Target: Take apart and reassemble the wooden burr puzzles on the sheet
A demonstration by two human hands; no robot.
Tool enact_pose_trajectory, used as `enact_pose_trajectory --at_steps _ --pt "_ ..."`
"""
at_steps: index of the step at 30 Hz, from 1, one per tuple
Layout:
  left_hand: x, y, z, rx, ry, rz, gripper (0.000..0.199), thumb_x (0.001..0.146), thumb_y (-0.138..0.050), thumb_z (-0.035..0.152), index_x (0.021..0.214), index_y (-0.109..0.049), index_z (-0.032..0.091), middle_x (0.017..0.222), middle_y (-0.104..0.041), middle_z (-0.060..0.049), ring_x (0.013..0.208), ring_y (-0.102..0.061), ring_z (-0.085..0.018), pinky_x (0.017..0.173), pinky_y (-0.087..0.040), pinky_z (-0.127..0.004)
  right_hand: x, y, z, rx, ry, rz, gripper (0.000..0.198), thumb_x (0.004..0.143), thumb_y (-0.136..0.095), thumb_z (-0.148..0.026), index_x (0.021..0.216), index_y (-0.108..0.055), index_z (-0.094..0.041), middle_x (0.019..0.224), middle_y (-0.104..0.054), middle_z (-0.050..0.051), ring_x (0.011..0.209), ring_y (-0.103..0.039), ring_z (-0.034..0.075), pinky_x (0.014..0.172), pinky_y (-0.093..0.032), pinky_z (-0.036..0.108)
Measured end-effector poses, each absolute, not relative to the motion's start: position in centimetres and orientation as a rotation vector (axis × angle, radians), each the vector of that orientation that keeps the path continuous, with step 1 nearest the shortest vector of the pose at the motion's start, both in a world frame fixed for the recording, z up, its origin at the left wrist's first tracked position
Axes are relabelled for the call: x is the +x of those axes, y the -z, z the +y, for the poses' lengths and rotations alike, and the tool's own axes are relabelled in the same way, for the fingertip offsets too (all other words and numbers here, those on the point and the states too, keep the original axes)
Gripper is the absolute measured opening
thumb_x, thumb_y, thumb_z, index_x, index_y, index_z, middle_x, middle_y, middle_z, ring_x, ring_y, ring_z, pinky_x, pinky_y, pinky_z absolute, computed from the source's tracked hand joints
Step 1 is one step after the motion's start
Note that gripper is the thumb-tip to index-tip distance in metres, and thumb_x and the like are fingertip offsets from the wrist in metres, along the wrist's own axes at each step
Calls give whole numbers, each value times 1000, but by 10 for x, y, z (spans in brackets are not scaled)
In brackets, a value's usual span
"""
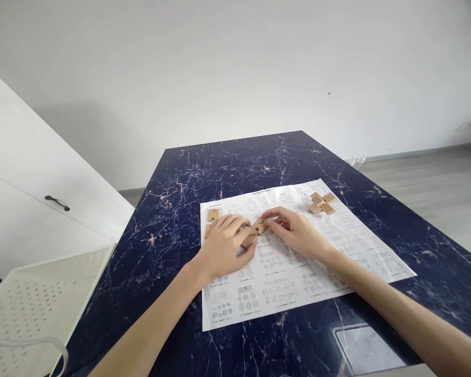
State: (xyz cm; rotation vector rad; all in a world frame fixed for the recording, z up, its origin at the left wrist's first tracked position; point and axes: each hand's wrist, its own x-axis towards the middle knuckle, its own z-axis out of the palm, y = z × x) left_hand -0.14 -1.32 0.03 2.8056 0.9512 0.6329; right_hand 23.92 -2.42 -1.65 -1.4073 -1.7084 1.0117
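Observation:
My left hand point(228, 245) is closed around a small notched wooden puzzle piece, mostly hidden by its fingers. My right hand point(298, 233) pinches one end of a flat wooden puzzle piece point(260, 225) with a dark mark on it. The two pieces meet between my fingertips, low over a printed paper sheet point(255, 306); whether they interlock I cannot tell. Left of my left hand lies a notched wooden piece point(213, 214), with another wooden piece point(209, 231) just below it, partly covered by the hand. Several wooden pieces form a crossed cluster point(322, 202) at the sheet's right side.
The sheet, printed with small diagrams, lies on a dark blue marbled table point(227, 162). A pale rectangular panel point(369, 348) is at the table's near right. White cabinets point(35, 173) and a perforated white surface point(35, 309) with a cable stand on the left.

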Motion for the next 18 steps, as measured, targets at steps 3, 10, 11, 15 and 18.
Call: enact_pose_trajectory --at_steps 3,10,11,15,18 --pt "-2 2 -11 2765 -673 1045 16 102 -57 29 105 -70 20 117 -69 -12 116 -64 -30 101 -56 -51 239 15 -25 -1452 -1017 -1705 22 102 -57 -30 121 -68 -26 102 -81 6 69 -72 21 57 -49 34" --pt "-4 9 -6 2734 -809 1228 10 99 -61 26 90 -58 21 118 -66 -11 115 -61 -31 105 -52 -54 238 12 -27 -1486 -1031 -1698 23 102 -57 -32 119 -70 -25 88 -79 4 56 -62 17 49 -41 31" --pt "-4 10 -6 2718 -812 1255 10 99 -60 25 91 -58 21 119 -66 -11 116 -61 -31 106 -52 -54 238 12 -27 -1488 -1028 -1697 23 102 -57 -32 119 -70 -25 89 -79 4 57 -63 17 50 -41 31" --pt "-4 10 -6 2674 -818 1370 6 99 -57 21 105 -55 22 122 -65 -11 119 -61 -32 105 -51 -55 239 13 -27 -1480 -1019 -1696 21 102 -57 -33 117 -70 -25 90 -79 4 65 -69 20 53 -45 32" --pt "-4 12 -5 2665 -863 1452 25 96 -58 19 119 -50 23 128 -63 -13 123 -61 -34 106 -51 -56 238 12 -26 -1480 -1008 -1704 21 102 -57 -33 116 -70 -25 91 -79 5 67 -71 20 54 -46 32"
